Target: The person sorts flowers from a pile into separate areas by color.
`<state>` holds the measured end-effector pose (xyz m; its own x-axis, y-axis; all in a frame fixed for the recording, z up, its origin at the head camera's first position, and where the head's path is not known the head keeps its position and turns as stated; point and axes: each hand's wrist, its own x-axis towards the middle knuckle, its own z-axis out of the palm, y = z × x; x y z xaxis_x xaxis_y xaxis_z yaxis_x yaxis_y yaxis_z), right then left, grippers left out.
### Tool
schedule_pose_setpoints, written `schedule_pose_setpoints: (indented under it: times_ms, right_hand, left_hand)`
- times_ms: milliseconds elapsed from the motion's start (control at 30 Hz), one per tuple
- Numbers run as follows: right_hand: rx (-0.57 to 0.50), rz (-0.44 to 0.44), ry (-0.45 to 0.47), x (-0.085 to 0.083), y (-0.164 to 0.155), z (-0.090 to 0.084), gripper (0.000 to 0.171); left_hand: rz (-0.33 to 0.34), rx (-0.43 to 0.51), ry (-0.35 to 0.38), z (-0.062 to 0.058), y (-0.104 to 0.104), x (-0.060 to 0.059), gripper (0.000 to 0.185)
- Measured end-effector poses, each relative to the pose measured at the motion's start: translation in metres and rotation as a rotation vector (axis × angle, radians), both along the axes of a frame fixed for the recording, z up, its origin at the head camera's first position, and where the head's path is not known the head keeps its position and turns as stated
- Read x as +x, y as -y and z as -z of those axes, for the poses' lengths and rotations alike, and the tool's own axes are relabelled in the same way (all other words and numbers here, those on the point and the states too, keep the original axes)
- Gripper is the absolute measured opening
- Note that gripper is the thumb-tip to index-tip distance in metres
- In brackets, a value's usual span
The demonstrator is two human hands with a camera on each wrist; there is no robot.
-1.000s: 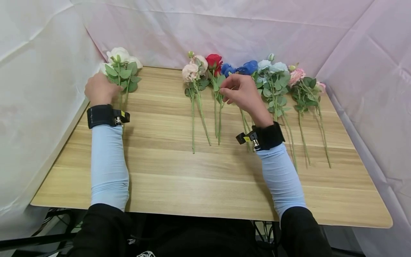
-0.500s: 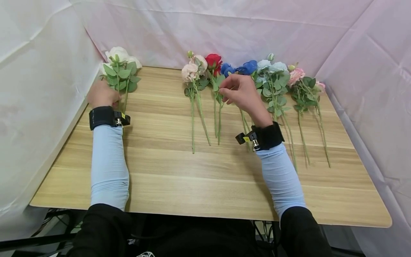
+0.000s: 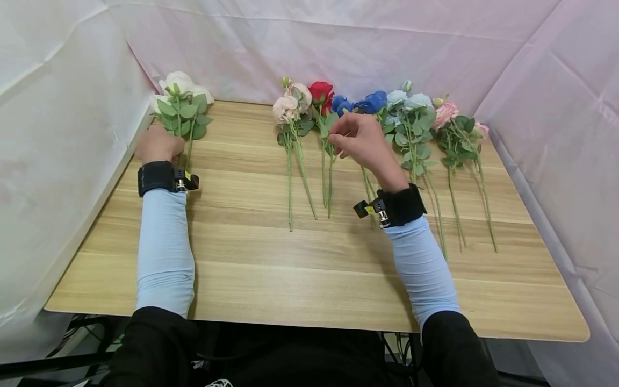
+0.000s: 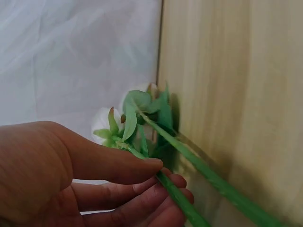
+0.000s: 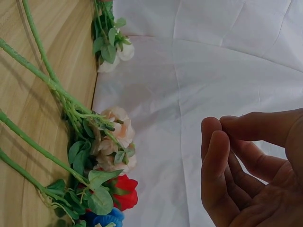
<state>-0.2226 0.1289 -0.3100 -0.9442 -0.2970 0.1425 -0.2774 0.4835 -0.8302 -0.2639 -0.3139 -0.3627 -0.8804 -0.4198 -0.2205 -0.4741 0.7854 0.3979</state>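
At the far left of the table, my left hand point(image 3: 159, 144) pinches the green stem of a white rose point(image 3: 180, 81) between thumb and fingers. A second stem point(image 4: 208, 177) runs beside it, outside the grip, in the left wrist view. The white blooms lie at the table's back left edge, partly hidden by leaves. My right hand point(image 3: 361, 141) hovers with loosely bent fingers, thumb tip at the index finger, and nothing in it. From the head it overlaps the blue roses' point(image 3: 372, 102) stems. The red roses point(image 3: 321, 94) lie just left of it.
Pale pink roses point(image 3: 286, 109) lie left of the red ones. Light blue flowers point(image 3: 418, 102) and pink flowers point(image 3: 446, 114) lie at the right, stems toward the front. White cloth point(image 3: 309, 48) walls off the back and sides of the wooden table point(image 3: 271, 290).
My left hand has slid a little down the white rose stems, toward me and slightly right. The right hand has hardly moved.
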Motion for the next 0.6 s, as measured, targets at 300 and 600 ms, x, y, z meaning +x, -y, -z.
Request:
schedule_pose_setpoints:
  times_ms: [300,600]
  right_hand:
    - [-0.005,-0.002,-0.008,-0.001,0.0,0.003,0.014]
    - [-0.008,-0.01,-0.01,-0.002,0.0,0.003,0.014]
  left_hand:
    - [0.015,-0.008,-0.072,-0.018,-0.003,0.006,0.02]
    - [-0.004,-0.013,-0.174,-0.057,-0.016,0.018,0.014]
